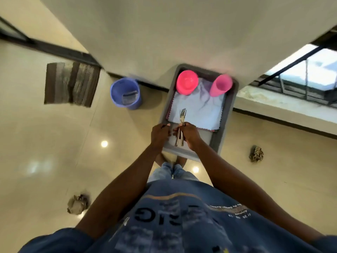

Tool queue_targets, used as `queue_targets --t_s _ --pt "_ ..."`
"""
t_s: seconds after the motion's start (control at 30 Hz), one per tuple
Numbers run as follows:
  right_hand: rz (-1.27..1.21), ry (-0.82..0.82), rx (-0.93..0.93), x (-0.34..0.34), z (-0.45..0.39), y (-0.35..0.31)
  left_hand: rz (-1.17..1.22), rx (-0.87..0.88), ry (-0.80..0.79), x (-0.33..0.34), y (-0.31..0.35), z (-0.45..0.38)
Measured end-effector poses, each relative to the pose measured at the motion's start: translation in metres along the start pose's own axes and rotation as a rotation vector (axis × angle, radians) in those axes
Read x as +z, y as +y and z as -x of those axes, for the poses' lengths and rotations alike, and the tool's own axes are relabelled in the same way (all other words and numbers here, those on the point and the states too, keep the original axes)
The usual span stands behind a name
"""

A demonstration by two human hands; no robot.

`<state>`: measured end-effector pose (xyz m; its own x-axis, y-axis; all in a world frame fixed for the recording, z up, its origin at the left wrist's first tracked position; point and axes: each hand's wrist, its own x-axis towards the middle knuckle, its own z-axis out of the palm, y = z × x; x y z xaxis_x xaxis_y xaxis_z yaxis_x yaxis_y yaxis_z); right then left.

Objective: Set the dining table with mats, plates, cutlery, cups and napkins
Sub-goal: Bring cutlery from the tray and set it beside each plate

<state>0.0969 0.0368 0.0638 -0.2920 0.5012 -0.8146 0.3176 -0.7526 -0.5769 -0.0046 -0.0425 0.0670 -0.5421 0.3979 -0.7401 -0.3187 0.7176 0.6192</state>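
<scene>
While the grey rectangular plastic tray point(226, 125) still carries two pink plastic cups point(187, 81), pale folded cloth napkins point(198, 110) and no visible plates, we judge the setting barely begun. Our right hand point(189, 135) grips a bundle of steel forks point(181, 125) above the tray; our left hand point(160, 134), fingers curled, appears to hold the tray's near rim.

grey tray point(227, 114), pink cups point(187, 82), blue bin point(125, 93)

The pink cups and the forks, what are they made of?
The two pink cups look like plastic: bright, even colour with a soft, dull sheen. The forks gripped in the right hand look like metal, probably steel: silvery grey, thin, with glinting tines. The picture is blurry, so both are best guesses.
</scene>
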Motion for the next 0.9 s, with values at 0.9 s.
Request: queue_targets --t_s 0.9 --pt "-0.915 0.885 -0.379 -0.044 0.205 0.106 -0.457 0.198 -1.189 0.077 0.009 0.126"
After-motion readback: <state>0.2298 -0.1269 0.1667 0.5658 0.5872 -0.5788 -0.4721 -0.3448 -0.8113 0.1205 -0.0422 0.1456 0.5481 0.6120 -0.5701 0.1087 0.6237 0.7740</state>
